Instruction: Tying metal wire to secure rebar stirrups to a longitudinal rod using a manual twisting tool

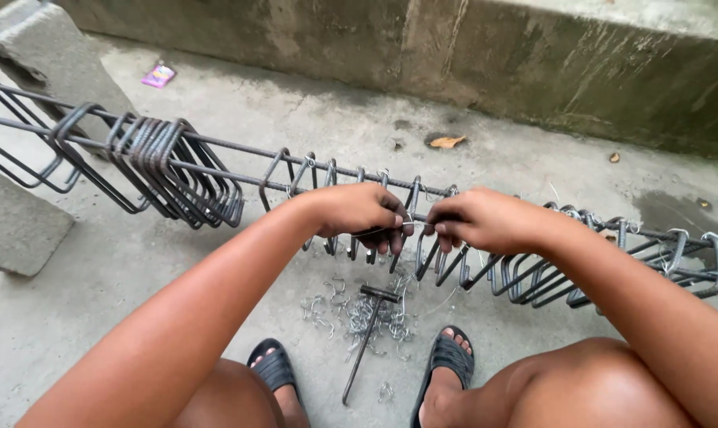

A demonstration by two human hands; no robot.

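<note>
Wire [417,230], thin and springy, is pinched between the left hand [364,214] and right hand [485,220] at the rebar cage [240,150]; probably bends easily, best gripped near its ends. Below the cage lies a hook tool [367,337].

Outdoor construction yard: bare concrete floor [216,119], rebar cage [177,170], scattered wire ties [359,313].

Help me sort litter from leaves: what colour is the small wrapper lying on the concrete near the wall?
The wrapper is pink and purple, seen in the head view, upper left.
</note>
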